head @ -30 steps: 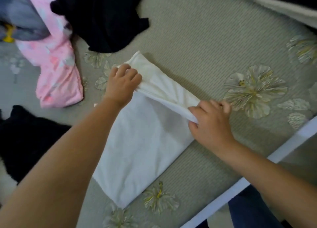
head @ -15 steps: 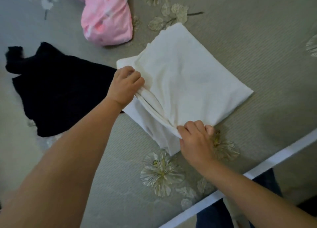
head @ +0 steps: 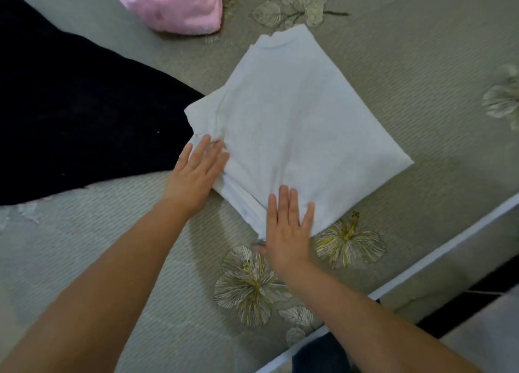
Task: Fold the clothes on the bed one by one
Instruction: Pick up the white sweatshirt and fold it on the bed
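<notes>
A white garment (head: 297, 125) lies folded into a rough square on the grey-green flowered bedspread (head: 407, 52). My left hand (head: 196, 173) rests flat on its near left edge, fingers straight. My right hand (head: 288, 226) presses flat on its near corner, fingers spread. A black garment (head: 78, 114) lies spread out at the left, its edge touching the white one. A pink patterned garment (head: 174, 5) sits bunched at the top.
The bed's white-piped edge (head: 421, 277) runs diagonally across the lower right, with dark floor beyond. My blue trouser leg (head: 320, 356) shows below the edge. Bare bedspread stretches to the right of the white garment.
Both hands pulled the far edge of the white garment over toward me, let go of it, and now lie flat on the folded piece.
</notes>
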A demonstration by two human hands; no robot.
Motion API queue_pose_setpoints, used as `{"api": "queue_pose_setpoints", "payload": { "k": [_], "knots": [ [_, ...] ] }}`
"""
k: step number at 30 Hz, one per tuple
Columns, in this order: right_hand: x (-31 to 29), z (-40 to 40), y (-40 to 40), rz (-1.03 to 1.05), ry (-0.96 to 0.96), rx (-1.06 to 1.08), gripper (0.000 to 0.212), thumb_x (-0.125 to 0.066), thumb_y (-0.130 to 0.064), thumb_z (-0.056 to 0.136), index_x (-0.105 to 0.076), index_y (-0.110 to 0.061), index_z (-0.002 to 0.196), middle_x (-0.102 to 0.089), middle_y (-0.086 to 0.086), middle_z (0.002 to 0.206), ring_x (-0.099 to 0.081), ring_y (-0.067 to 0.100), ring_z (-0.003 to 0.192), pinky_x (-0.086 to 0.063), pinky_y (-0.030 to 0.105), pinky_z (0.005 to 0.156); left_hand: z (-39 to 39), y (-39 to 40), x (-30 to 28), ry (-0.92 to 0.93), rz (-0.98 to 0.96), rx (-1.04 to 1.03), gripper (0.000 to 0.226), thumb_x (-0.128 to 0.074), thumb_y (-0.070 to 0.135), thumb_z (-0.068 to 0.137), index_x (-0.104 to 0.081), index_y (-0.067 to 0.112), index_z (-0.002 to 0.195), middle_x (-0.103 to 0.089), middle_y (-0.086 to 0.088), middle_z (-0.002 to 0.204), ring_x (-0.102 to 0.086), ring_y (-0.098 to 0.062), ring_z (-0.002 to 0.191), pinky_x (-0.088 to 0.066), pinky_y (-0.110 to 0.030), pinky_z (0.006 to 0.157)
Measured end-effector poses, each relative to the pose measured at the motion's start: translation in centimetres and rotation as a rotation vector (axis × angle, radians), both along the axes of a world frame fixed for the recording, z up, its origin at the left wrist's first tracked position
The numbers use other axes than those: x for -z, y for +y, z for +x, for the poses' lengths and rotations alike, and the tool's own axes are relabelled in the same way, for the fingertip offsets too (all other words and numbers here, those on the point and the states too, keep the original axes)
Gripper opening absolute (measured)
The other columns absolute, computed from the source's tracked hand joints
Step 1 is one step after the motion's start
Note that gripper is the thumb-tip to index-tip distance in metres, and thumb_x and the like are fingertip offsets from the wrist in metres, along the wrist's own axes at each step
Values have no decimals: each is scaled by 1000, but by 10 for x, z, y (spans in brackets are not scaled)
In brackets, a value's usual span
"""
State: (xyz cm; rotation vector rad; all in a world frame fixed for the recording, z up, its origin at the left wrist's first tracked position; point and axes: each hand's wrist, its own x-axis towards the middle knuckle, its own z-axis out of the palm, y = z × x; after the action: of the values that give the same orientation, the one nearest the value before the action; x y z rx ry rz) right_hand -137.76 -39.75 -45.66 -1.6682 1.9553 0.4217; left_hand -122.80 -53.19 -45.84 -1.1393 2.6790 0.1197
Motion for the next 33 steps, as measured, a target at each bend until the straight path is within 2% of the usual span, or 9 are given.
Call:
{"api": "queue_pose_setpoints", "payload": {
  "k": [3, 6, 7, 9, 12, 17, 21, 26, 33],
  "knots": [
    [9, -2, -7, -16, -4, 34, 101, -48, -48, 88, 34, -6, 130, 49, 14, 129, 42, 35, 122, 31, 57, 88, -9, -8, 7, -105, 39, 34, 56, -33, 8, 95, -8, 8, 146, 5, -7, 155, 40, -24, 119, 39, -29, 94],
    [4, -17, -10, -66, 1, -39, 89, -54, -24, 89, 13, -5, 144, 19, 15, 152, 15, 29, 141, 32, 52, 89, -14, -9, 8, -178, 35, 19, 55, -30, 11, 97, -5, 9, 146, 8, -6, 155, 42, -24, 118, 39, -31, 93],
    [-2, -23, -13, -79, -17, -49, 85, -56, -19, 87, 5, -3, 145, 6, 15, 155, 6, 27, 143, 33, 51, 89, -18, -11, 6, -134, 12, 19, 54, -37, 9, 95, -15, 7, 145, -3, -8, 155, 30, -27, 128, 30, -35, 103],
    [-19, -37, -20, -150, -46, -60, 82, -66, -12, 76, -20, 3, 142, -28, 18, 148, -24, 27, 139, 24, 55, 97, -30, -12, -3, 32, -90, 48, 42, -62, -2, 79, -55, -3, 121, -47, -17, 136, -29, -38, 132, -20, -55, 108],
    [-49, -75, -22, -381, 10, -126, 79, -89, -11, 30, -65, 6, 104, -71, 13, 98, -69, 23, 93, -40, 58, 90, -56, -15, -21, 169, -219, 85, 23, -49, 2, 75, -72, 2, 79, -71, -12, 100, -64, -37, 98, -47, -60, 75],
    [-82, -168, -24, -642, 100, -136, 74, -82, 10, 24, -66, 12, 96, -71, 19, 92, -69, 35, 85, -48, 60, 67, -119, -11, -42, 413, -276, 172, 34, -38, -2, 85, -72, -2, 79, -70, -18, 96, -65, -39, 93, -49, -58, 74],
    [-100, -240, -30, -721, 104, -130, 70, -73, 21, 32, -61, 18, 101, -68, 27, 96, -66, 42, 87, -46, 64, 68, -179, -15, -66, 527, -327, 266, 55, -18, -5, 95, -70, -8, 79, -69, -25, 95, -66, -41, 88, -50, -56, 69],
    [-128, -326, -45, -791, 67, -126, 47, -54, 10, 57, -59, 20, 103, -66, 30, 99, -65, 45, 88, -45, 64, 72, -262, -36, -116, 415, -335, 346, 23, -49, -5, 72, -69, -9, 83, -67, -27, 98, -66, -41, 89, -50, -56, 70],
    [-199, -491, -83, -908, 148, 55, 69, -80, 16, 32, -62, 17, 98, -67, 29, 95, -67, 42, 85, -48, 61, 70, -448, -93, -207, 332, -384, 470, 33, -39, -3, 72, -69, -11, 85, -68, -26, 94, -67, -40, 85, -51, -54, 66]
  ]
}}
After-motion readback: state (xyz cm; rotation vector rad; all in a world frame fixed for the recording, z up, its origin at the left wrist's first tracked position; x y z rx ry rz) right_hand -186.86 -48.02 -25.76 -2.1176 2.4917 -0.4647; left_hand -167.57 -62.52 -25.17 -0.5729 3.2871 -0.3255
